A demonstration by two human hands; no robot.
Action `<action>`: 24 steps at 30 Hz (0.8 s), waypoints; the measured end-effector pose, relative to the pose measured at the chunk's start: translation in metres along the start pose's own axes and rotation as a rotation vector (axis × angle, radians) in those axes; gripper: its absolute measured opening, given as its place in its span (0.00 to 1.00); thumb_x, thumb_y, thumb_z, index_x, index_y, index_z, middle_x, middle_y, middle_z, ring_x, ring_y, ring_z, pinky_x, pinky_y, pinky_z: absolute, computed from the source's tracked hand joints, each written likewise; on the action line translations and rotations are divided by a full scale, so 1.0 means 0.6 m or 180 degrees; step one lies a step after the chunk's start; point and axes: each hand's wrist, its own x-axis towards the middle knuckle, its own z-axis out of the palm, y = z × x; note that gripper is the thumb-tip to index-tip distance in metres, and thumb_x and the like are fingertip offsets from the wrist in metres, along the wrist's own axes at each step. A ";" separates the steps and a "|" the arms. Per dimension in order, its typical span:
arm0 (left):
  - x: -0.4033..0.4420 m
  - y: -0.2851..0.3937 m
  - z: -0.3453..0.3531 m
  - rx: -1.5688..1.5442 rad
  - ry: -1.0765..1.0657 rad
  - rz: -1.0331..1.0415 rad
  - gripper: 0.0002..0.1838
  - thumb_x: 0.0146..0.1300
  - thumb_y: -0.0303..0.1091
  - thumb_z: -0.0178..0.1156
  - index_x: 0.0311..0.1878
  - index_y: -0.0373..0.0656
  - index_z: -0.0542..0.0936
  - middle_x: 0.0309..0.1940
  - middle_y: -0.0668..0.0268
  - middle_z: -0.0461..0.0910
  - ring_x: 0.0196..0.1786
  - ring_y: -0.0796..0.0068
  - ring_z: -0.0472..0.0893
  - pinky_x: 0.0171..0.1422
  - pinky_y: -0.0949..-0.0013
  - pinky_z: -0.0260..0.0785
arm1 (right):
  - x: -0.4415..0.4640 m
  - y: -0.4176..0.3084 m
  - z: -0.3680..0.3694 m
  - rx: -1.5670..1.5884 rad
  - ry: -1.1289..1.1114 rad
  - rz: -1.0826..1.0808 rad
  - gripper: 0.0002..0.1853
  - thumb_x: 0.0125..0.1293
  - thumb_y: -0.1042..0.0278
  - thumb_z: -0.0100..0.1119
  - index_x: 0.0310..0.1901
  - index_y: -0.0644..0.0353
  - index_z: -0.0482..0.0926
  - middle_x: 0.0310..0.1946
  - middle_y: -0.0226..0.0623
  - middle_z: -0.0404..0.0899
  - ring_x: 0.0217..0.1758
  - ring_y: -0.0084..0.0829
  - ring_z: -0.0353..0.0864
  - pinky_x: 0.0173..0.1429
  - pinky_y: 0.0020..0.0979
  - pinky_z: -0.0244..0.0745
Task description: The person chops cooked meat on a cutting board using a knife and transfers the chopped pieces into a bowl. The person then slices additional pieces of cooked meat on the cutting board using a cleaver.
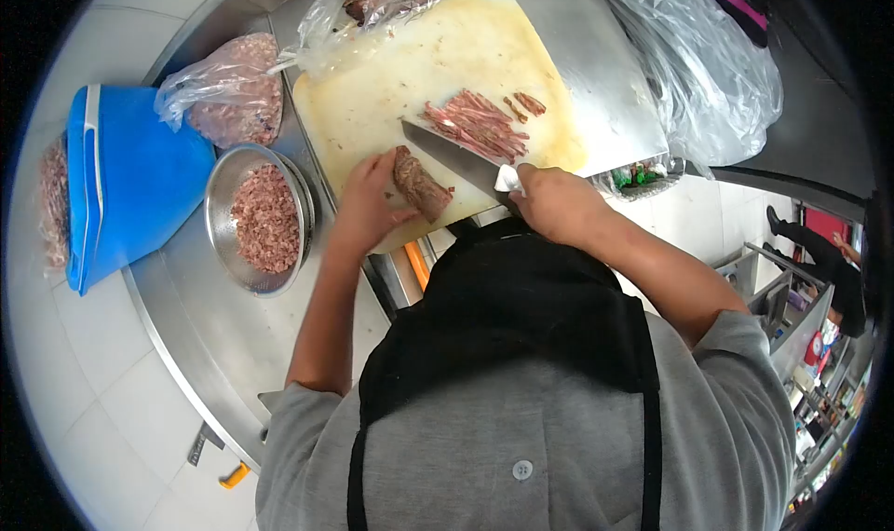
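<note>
My right hand [556, 200] is closed around the white handle of a kitchen knife [454, 156]. Its broad blade lies across the cutting board [358, 98], pointing up and left. To the left of the blade is a brown chunk of meat [421, 186], with my left hand [366, 200] gripping it from its left side between fingers and thumb. Beyond the knife lies a pile of thin meat strips [477, 126], and a few small scraps [523, 105] sit just right of the pile.
A metal colander [220, 242] of diced meat stands left of the board. Behind it are a plastic bag of diced meat [237, 102] and a blue container [140, 182]. Clear plastic bags [712, 70] lie at the right. Another person's legs [819, 251] show far right.
</note>
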 end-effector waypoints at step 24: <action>0.079 0.072 0.155 -0.0534 0.0889 0.0511 0.14 0.54 0.34 0.73 0.44 0.43 0.85 0.48 0.60 0.80 0.57 0.50 0.75 0.65 0.51 0.70 | -0.009 0.005 -0.058 -0.0925 0.0124 0.0047 0.09 0.69 0.72 0.50 0.46 0.65 0.75 0.34 0.53 0.86 0.39 0.54 0.88 0.44 0.51 0.82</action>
